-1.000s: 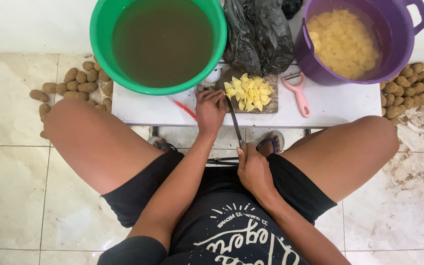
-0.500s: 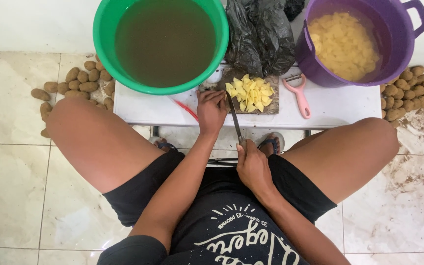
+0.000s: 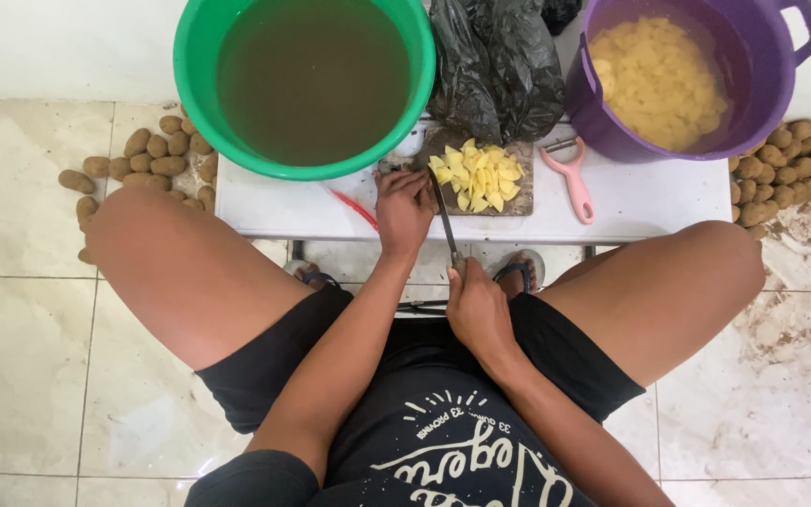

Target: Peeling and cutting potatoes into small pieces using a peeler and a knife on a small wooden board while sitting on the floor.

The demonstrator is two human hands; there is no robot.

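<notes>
- The right hand [image 3: 481, 310] grips a long steel knife [image 3: 445, 218], blade pointing to twelve o'clock.
- The left hand [image 3: 404, 208] is closed over something hidden on the brown wooden cutting board [image 3: 522, 199].
- Pale yellow potato pieces [image 3: 477, 175] lie at two o'clock of that hand.

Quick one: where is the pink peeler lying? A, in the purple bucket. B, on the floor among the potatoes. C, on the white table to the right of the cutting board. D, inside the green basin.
C: the pink peeler lies flat on the white table, just right of the cutting board with the cut potato pieces.
</notes>
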